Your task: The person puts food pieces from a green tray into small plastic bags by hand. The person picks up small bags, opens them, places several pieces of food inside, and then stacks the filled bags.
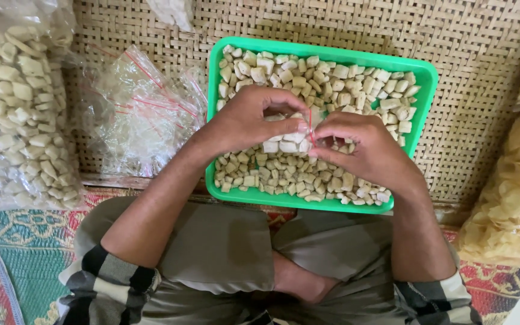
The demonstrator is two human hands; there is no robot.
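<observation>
The head view shows the left hand [245, 120] and right hand [362, 147], both closed, pinching a small clear snack-filled bag [287, 141] at its red-striped mouth above the green tray [419, 75], light, crinkly and probably slippery, best gripped near the top.

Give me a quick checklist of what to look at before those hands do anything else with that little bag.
1. Left hand grips the small clear bag: ok.
2. Right hand pinches the bag's red-lined top: ok.
3. Bag holds pale snack pieces: ok.
4. Bag fully sealed: cannot tell, fingers hide it.
5. Green tray sits flat on the woven mat under the hands: ok.
6. Empty bags lie beside the tray: ok.
</observation>
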